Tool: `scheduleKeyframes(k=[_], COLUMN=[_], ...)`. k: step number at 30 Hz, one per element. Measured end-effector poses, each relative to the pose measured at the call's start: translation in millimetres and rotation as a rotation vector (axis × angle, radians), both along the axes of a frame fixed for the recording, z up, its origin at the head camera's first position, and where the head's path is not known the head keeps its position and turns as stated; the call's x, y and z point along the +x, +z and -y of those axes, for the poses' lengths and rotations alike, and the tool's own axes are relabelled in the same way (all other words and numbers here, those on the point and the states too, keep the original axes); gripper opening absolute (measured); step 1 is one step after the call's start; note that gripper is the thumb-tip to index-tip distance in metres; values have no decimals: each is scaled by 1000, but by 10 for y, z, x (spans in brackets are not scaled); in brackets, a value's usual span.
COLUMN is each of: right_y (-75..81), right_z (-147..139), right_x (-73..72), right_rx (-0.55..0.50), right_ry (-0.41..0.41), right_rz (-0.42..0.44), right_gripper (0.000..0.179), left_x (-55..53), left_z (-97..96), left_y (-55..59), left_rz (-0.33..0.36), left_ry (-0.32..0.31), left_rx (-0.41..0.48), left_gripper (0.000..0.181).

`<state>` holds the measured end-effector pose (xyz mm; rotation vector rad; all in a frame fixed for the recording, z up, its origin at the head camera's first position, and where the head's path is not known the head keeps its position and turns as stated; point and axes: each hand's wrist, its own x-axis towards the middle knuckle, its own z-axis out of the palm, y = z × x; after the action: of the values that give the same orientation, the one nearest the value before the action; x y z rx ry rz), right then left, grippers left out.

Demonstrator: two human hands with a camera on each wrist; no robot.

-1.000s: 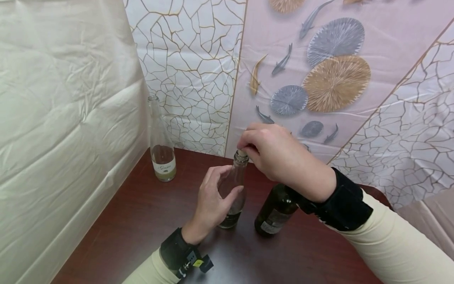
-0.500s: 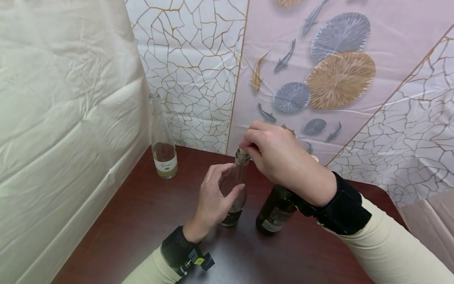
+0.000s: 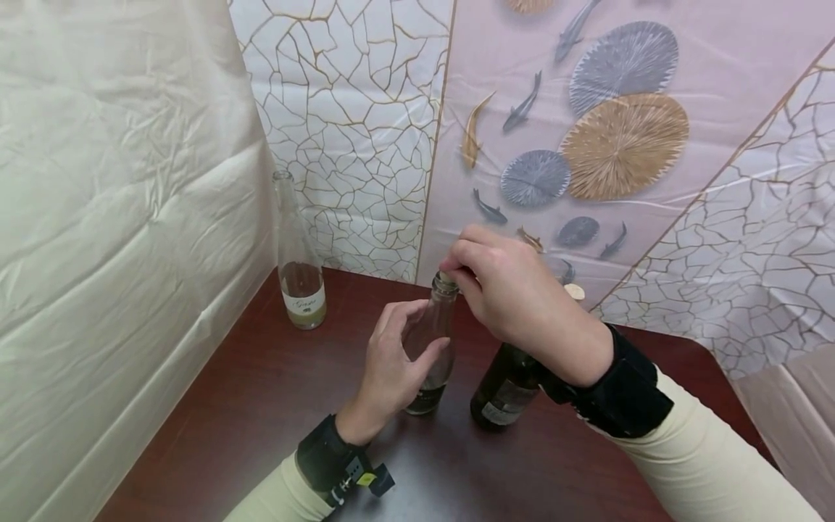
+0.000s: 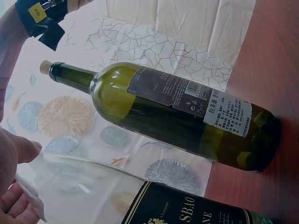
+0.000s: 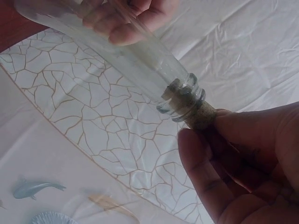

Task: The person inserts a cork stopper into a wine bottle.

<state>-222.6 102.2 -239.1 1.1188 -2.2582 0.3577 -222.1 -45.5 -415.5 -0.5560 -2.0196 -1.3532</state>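
A clear glass bottle (image 3: 440, 319) with a black label stands upright on the table. My left hand (image 3: 391, 359) grips its body, fingers curled round one side and thumb on the other. At the bottle's mouth my right hand (image 3: 509, 290) pinches a cork (image 5: 203, 115) between thumb and fingers. In the right wrist view the cork's lower part sits inside the neck, its upper part above the rim. Beside this bottle, under my right forearm, stands a dark green wine bottle (image 4: 154, 102) with a cork (image 4: 46, 67) in its neck.
Another clear bottle (image 3: 303, 293) with a white label stands at the back left, uncorked, near the cream cloth wall (image 3: 143, 217). A patterned cloth (image 3: 365, 130) hangs behind the dark red table (image 3: 261, 406).
Both hands stay in nearly the same place on the bottle and cork. The right wrist and forearm have shifted slightly, showing the green bottle's cork.
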Motion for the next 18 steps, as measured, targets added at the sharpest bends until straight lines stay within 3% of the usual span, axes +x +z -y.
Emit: scheduleKeyframes(k=[10, 18], right_y=[-128, -262], right_z=[-23, -57], right_x=[30, 125], right_rx=[-124, -254], right_ry=[31, -18], right_rz=[-49, -45], right_gripper=[4, 17], left_x=[49, 92], left_z=[19, 99], left_y=[26, 60], left_rz=[7, 41], left_ry=[5, 79], left_rx=[-2, -140], left_gripper=[52, 54])
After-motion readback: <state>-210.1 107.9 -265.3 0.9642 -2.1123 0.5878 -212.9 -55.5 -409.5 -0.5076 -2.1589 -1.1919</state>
